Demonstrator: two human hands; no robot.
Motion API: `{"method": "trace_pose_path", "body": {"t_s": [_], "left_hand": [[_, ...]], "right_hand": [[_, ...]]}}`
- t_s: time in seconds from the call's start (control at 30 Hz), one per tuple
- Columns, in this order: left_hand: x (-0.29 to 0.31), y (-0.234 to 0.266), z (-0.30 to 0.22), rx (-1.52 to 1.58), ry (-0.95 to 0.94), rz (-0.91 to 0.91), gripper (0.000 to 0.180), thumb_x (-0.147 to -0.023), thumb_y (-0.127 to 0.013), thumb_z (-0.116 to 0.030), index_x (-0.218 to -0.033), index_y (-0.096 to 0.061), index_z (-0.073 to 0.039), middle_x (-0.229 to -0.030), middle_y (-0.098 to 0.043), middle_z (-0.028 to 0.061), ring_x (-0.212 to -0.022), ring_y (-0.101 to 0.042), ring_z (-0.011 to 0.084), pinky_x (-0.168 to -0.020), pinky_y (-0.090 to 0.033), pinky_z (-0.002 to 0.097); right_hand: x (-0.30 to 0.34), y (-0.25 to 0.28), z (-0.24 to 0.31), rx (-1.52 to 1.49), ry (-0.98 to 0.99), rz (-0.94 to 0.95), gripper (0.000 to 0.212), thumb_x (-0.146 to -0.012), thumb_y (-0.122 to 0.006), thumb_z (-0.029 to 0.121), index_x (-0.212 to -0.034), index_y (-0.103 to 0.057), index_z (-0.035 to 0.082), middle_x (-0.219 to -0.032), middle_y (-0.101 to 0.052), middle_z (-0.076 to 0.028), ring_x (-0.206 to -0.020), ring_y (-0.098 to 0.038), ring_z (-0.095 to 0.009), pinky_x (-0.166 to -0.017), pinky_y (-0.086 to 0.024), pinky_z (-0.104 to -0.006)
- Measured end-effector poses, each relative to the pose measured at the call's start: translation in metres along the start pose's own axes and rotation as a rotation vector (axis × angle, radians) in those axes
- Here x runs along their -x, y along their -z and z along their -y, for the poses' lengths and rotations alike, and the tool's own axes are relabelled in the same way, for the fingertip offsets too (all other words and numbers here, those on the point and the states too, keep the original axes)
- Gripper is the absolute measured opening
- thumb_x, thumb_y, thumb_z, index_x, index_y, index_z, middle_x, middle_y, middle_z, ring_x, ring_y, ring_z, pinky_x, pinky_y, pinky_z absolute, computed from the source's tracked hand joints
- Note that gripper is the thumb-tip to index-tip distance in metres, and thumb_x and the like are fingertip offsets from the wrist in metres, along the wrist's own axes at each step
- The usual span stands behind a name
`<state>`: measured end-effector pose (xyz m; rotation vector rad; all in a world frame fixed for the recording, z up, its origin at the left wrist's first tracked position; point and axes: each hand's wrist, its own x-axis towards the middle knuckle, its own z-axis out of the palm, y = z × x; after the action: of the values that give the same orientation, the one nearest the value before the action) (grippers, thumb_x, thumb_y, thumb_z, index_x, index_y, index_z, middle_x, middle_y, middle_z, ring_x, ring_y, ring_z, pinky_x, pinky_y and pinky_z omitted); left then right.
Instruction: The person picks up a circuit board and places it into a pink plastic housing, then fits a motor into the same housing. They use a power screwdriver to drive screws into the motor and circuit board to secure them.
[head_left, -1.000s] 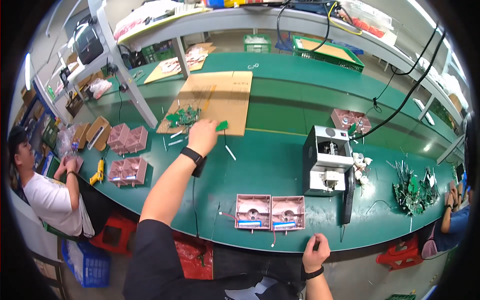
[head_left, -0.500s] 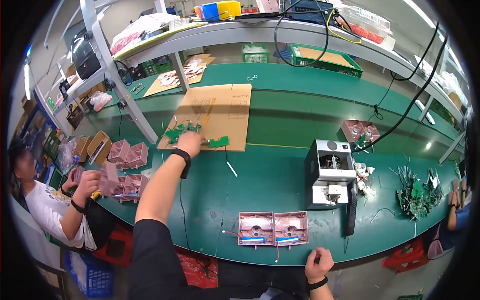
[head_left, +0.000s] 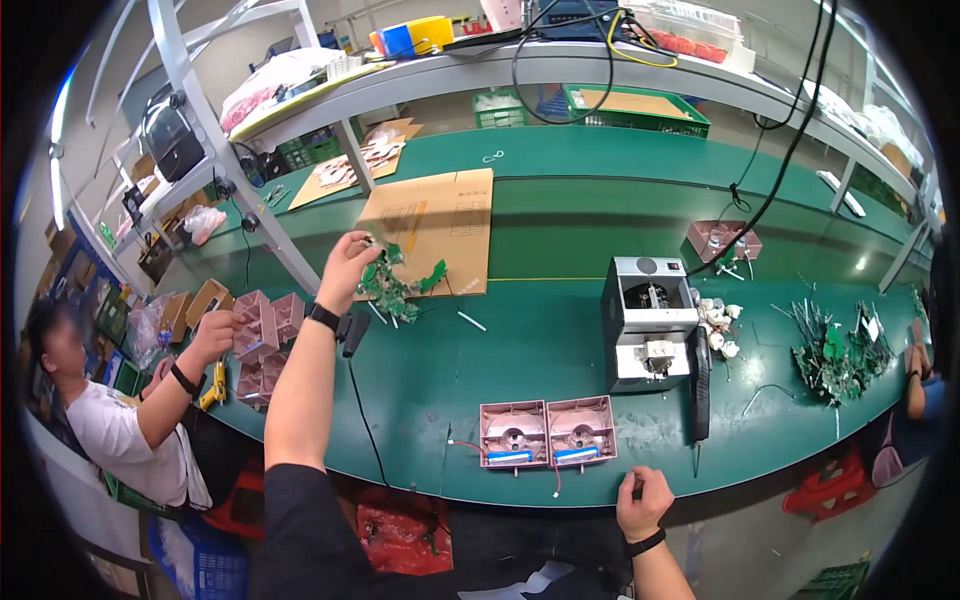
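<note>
Over the near edge of a flat cardboard sheet (head_left: pixel 455 235), my left hand (head_left: pixel 348 268) is closed on a dangling cluster of green circuit boards (head_left: pixel 392 290) with wires. My fingertips pinch its upper end. My right hand (head_left: pixel 645 502) is at the table's near edge, fingers curled in, with nothing visible in them. Close to it, two pink plastic housings (head_left: pixel 488 425) lie side by side, open side up. Each holds a blue cylindrical battery (head_left: pixel 510 457) along its near wall, and thin leads with white connectors trail out onto the green table.
Right of centre stands a grey-and-black bench machine (head_left: pixel 655 300), with a black-handled tool (head_left: pixel 701 385) beside it. White round parts (head_left: pixel 722 330) and a wired board heap (head_left: pixel 835 355) lie further right. At left, a co-worker handles pink housings (head_left: pixel 257 328). A shelf beam (head_left: pixel 450 70) crosses above.
My left hand has raised the board cluster off the cardboard and drawn it slightly left. My right hand stays curled near the edge. The co-worker's hand has moved right, toward the stacked housings.
</note>
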<state>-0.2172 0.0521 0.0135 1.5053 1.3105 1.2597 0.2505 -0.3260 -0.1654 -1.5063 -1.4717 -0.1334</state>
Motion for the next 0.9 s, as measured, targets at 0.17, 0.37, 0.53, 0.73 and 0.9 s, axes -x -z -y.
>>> {"method": "trace_pose_path", "body": {"t_s": [0.17, 0.37, 0.53, 0.73, 0.9], "left_hand": [[0.025, -0.028, -0.065, 0.304, -0.112, 0.019, 0.032, -0.101, -0.070, -0.016, -0.129, -0.057, -0.007, -0.114, -0.071, 0.0053, -0.097, -0.069, 0.0152, -0.082, -0.054, 0.0293], [0.062, -0.052, 0.008, -0.137, 0.190, 0.373, 0.027, -0.105, -0.066, -0.020, -0.127, -0.056, -0.010, -0.111, -0.069, 0.0057, -0.103, -0.068, 0.0184, -0.083, -0.062, 0.0364], [0.135, -0.113, 0.029, -0.038, 0.230, 0.462, 0.035, -0.105, -0.066, -0.022, -0.135, -0.052, -0.011, -0.120, -0.065, 0.0080, -0.096, -0.071, 0.0195, -0.075, -0.061, 0.0335], [0.160, -0.102, 0.024, 0.194, 0.410, 0.255, 0.048, -0.105, -0.066, -0.025, -0.147, -0.047, -0.011, -0.126, -0.065, 0.0116, -0.097, -0.073, 0.0212, -0.066, -0.058, 0.0313], [0.154, -0.096, 0.039, 0.065, 0.465, 0.128, 0.053, -0.105, -0.066, -0.026, -0.150, -0.046, -0.008, -0.119, -0.068, 0.0108, -0.092, -0.072, 0.0183, -0.063, -0.054, 0.0291]], "right_hand": [[0.002, 0.004, -0.005, 0.028, -0.003, 0.011, 0.013, -0.083, -0.069, -0.004, -0.093, -0.063, 0.003, -0.068, -0.058, -0.008, -0.057, -0.058, -0.026, -0.053, -0.045, -0.0381], [0.001, 0.000, -0.001, -0.012, 0.024, 0.003, 0.016, -0.083, -0.070, -0.004, -0.095, -0.064, 0.004, -0.069, -0.058, -0.008, -0.058, -0.059, -0.026, -0.053, -0.046, -0.0385], [-0.001, 0.005, 0.003, -0.027, -0.037, 0.049, 0.013, -0.084, -0.071, -0.004, -0.095, -0.065, 0.003, -0.070, -0.060, -0.008, -0.059, -0.060, -0.025, -0.055, -0.047, -0.0380], [-0.008, 0.010, 0.004, -0.115, -0.119, 0.124, 0.008, -0.089, -0.070, -0.003, -0.097, -0.067, -0.002, -0.077, -0.064, -0.012, -0.063, -0.063, -0.024, -0.060, -0.051, -0.0349], [-0.006, 0.005, 0.004, -0.088, -0.116, 0.103, 0.007, -0.090, -0.070, -0.002, -0.097, -0.068, -0.002, -0.077, -0.065, -0.012, -0.064, -0.063, -0.023, -0.061, -0.051, -0.0347]]}}
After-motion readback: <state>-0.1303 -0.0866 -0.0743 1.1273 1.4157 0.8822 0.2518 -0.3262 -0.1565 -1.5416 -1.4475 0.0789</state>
